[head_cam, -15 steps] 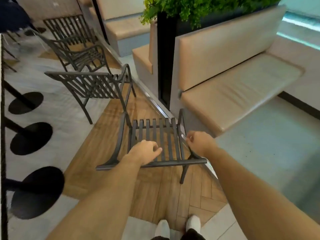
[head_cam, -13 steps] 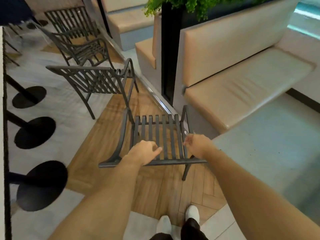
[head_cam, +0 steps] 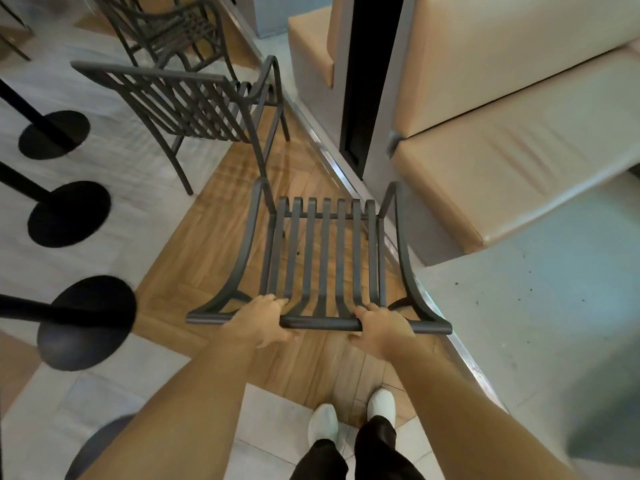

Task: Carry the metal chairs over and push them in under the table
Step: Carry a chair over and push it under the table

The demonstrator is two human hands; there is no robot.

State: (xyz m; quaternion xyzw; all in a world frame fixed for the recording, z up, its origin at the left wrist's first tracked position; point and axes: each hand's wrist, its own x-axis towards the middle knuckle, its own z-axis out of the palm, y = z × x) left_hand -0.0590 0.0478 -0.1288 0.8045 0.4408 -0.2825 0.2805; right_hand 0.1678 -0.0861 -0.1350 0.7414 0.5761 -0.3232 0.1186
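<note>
Metal chair (head_cam: 320, 258) is gripped by its top rail at the near edge of the view, both hands now wrapped over that rail. The fingers (head_cam: 277, 301) of the left hand (head_cam: 258, 320) are curled over the bar left of its middle, and the right hand (head_cam: 379, 325), which half a second ago only hovered loosely by the right corner of the backrest, is now clenched on the bar right of centre. The chair is seen from above and behind, its slatted seat stretching away over the herringbone wood floor (head_cam: 207, 244); whether its legs are touching the floor can hardly be judged from this angle. Since the earlier frame the view has been tipped further down and brought closer, so the plant above the divider is no longer seen. A second chair (head_cam: 180, 102) is placed just beyond, side-on, with a third (head_cam: 173, 26) behind it. Three black round bases (head_cam: 86, 323) are lined along the left, and a tan cushioned seat (head_cam: 512, 161) is set to the right. White shoes (head_cam: 323, 426) are visible below.
</note>
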